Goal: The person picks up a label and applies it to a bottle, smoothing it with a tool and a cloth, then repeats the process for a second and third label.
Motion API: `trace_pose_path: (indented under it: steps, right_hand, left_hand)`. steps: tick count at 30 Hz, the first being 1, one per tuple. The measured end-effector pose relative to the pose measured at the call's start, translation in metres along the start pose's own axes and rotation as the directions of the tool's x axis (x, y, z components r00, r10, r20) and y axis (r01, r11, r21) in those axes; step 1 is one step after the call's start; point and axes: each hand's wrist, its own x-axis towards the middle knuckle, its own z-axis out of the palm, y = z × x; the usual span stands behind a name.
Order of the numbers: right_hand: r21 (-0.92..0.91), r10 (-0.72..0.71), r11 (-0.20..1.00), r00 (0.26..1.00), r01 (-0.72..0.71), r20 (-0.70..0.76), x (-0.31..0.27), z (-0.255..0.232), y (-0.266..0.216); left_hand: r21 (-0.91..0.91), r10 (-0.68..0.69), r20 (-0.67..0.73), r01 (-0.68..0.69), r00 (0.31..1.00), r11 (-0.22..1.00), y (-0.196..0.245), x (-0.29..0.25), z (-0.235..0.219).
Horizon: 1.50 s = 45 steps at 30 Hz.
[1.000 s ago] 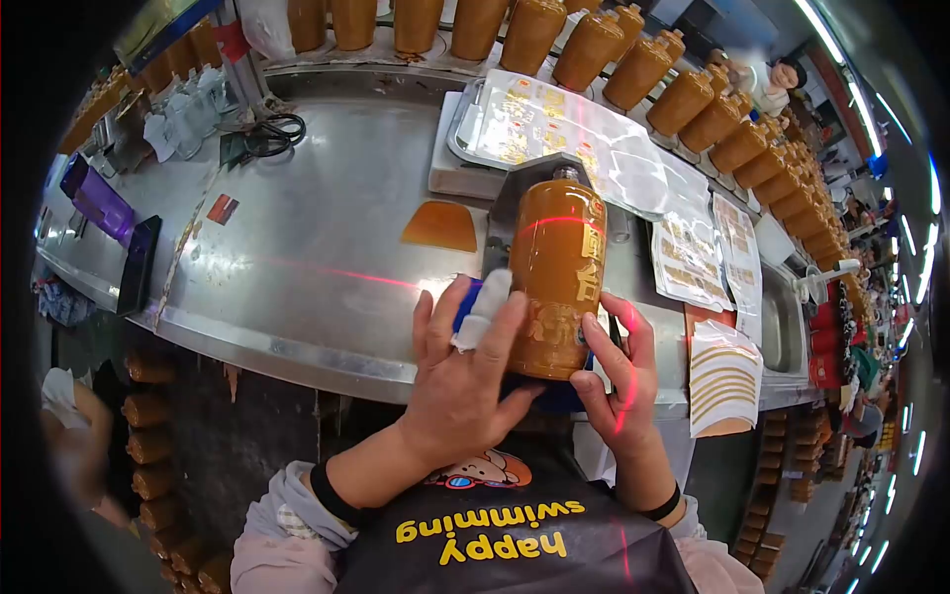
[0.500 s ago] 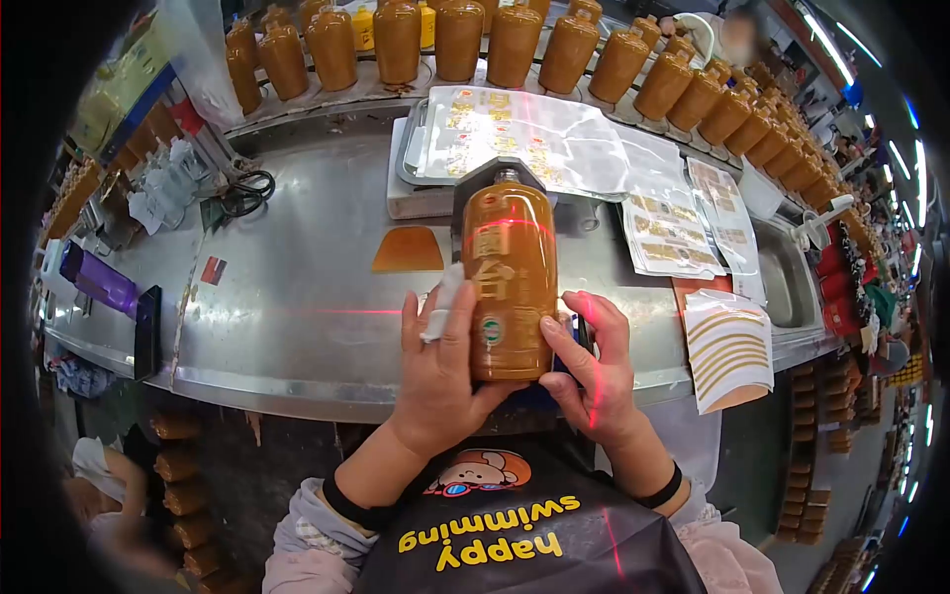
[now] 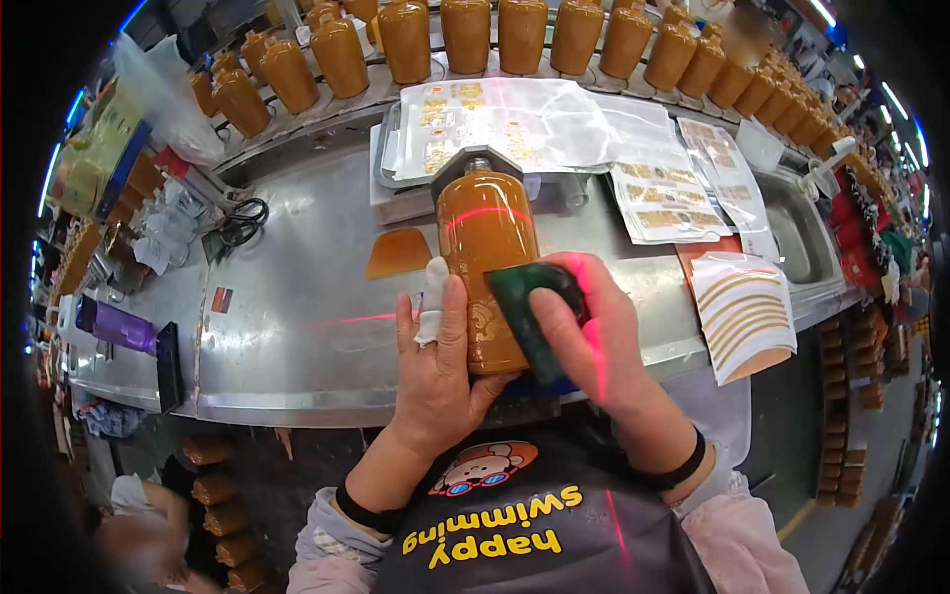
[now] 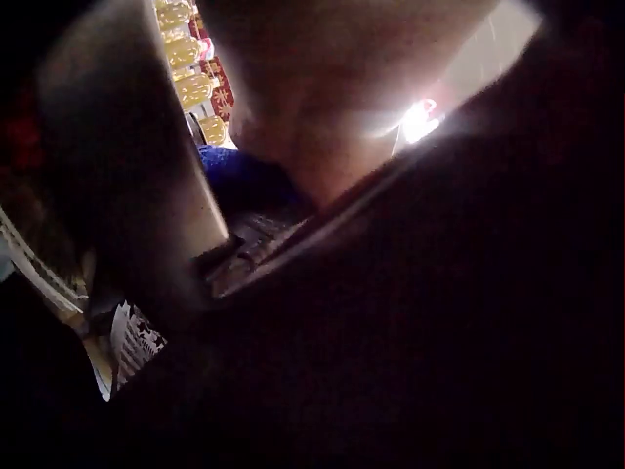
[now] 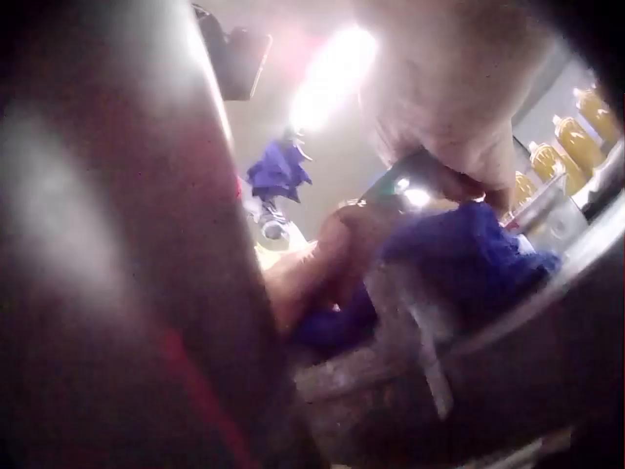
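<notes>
A glossy brown bottle (image 3: 485, 233) leans with its neck away from me against a dark angular stand (image 3: 447, 165). My left hand (image 3: 432, 381) holds it by the left side and the base; one finger is wrapped in white. In my right hand (image 3: 609, 342) is a dark green, flat scraper (image 3: 517, 317), pinched between thumb and fingers. Its edge lies at the bottle's lower right front and covers part of that surface. A red laser line crosses the bottle's shoulder and my right hand. The left wrist view is mostly dark.
Sticker sheets (image 3: 554, 129) lie on a tray behind the bottle, more sheets (image 3: 668, 203) to the right. An amber trapezoid piece (image 3: 399, 254), scissors (image 3: 242, 223) and a purple bottle (image 3: 117, 327) are left. Brown bottles (image 3: 401, 45) line the back. Blue cloth (image 5: 469, 244) shows in the right wrist view.
The bottle has been turned, so its gold characters and green mark no longer face me. My right hand has left the bottle's side, picked up the green scraper and brought it to the bottle.
</notes>
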Motion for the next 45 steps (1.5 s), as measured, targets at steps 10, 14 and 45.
trace_pose_path:
  steps: [10,14,45]
  right_hand:
    - [0.565,0.286,0.784,0.957,-0.257,0.038,-0.024,-0.034,0.047]
    - [0.539,0.271,0.803,0.961,-0.256,0.052,-0.022,-0.032,0.041]
    - [0.307,0.056,0.948,0.993,-0.085,0.104,-0.015,-0.028,0.055]
  left_hand:
    - [-0.411,-0.046,0.050,0.063,0.998,0.910,-0.010,0.000,-0.001]
    - [-0.596,-0.185,0.059,0.183,0.981,0.782,-0.005,0.022,-0.003]
    - [-0.667,-0.426,0.051,0.348,0.903,0.659,0.017,0.040,0.009]
